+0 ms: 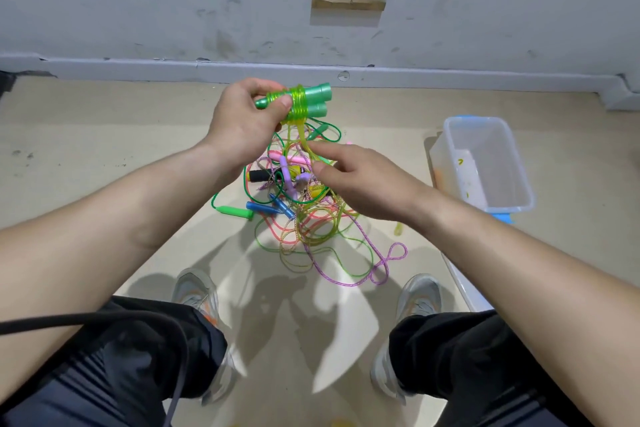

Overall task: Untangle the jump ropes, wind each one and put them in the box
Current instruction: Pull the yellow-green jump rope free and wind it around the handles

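Left hand (pixel 242 121) grips stiff handles (pixel 320 94), right hand (pixel 363 184) pinches limp, probably slick rope (pixel 303 139) just below; best held by handles.

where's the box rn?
Head view: the box sits on the floor at the right, just beyond the right hand and right of the rope tangle, short of the wall.

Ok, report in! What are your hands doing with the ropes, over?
Left hand grips green handles, yellow-green cord wound round them. Right hand pinches that cord lower down. Rest runs into tangle.
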{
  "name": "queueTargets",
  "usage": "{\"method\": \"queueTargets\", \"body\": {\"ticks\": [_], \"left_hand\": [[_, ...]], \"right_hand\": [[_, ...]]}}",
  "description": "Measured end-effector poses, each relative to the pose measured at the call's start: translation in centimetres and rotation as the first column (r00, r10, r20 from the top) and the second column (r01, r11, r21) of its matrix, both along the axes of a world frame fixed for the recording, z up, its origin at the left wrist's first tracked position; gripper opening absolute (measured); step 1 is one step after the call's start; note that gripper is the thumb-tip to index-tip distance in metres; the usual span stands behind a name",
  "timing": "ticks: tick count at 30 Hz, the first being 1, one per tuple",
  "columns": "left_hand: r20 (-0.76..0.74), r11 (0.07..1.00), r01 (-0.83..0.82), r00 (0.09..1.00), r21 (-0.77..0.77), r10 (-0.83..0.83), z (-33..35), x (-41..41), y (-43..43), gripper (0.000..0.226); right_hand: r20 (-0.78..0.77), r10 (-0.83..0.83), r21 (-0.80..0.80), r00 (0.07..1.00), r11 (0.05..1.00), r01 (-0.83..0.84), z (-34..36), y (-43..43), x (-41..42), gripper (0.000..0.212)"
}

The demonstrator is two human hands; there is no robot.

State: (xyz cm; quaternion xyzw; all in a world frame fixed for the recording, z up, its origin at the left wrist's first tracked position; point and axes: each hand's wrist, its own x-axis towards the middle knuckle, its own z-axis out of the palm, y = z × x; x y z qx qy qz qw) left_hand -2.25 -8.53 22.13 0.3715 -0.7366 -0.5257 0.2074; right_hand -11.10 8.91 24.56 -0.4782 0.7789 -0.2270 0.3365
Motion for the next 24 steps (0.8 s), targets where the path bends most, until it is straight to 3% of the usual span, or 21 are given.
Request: {"method": "queueTargets", "body": {"ticks": [2,4,6,8,10,13,17,21,24], "left_hand": [[0.044,0.994,0.078,0.996,-0.073,-0.075,-0.4,0.2,0.1,0.018],[0.107,0.961,0.211,0.975,-0.179,-0.194,-0.6,0.5,0.6,0.023],[0.117,0.924,0.334,0.941,-0.187,-0.317,-0.3,0.7,1.5,0.024],[0.106,0.889,0.427,0.904,-0.166,-0.414,0.2,0.7,2.1,0.025],[0.096,0.844,0.517,0.856,-0.143,-0.508,0.6,0.6,2.6,0.022],[0.058,0.802,0.592,0.806,-0.075,-0.589,0.9,0.6,3.4,0.019],[-0.046,0.788,0.609,0.793,0.095,-0.607,1.7,0.6,3.5,0.025],[-0.218,0.757,0.586,0.81,0.288,-0.544,2.3,0.9,3.2,0.026],[-0.358,0.727,0.545,0.834,0.417,-0.419,2.5,0.9,3.5,0.023]], "right_hand": [[-0.207,0.065,-0.028,0.976,0.997,-0.072,0.2,-0.1,0.4,0.027],[-0.318,0.053,-0.066,0.947,0.995,-0.077,0.3,-0.4,0.1,0.031],[-0.385,0.017,-0.11,0.923,0.992,-0.064,0.9,-0.6,-0.9,0.035],[-0.382,-0.026,-0.181,0.924,0.982,-0.048,1.4,-0.6,-2.4,0.025],[-0.295,-0.079,-0.298,0.952,0.954,-0.013,1.7,-0.4,-3.7,0.007],[-0.123,-0.067,-0.387,0.99,0.922,0.014,1.7,-0.1,-4.9,0.02],[0.126,-0.11,-0.381,0.986,0.912,0.15,1.0,0.0,-5.7,0.018],[0.549,-0.168,-0.238,0.819,0.907,0.346,0.3,0.1,-5.9,0.019],[0.671,-0.27,-0.052,0.69,0.912,0.407,-0.6,0.1,-5.1,0.028]]}}
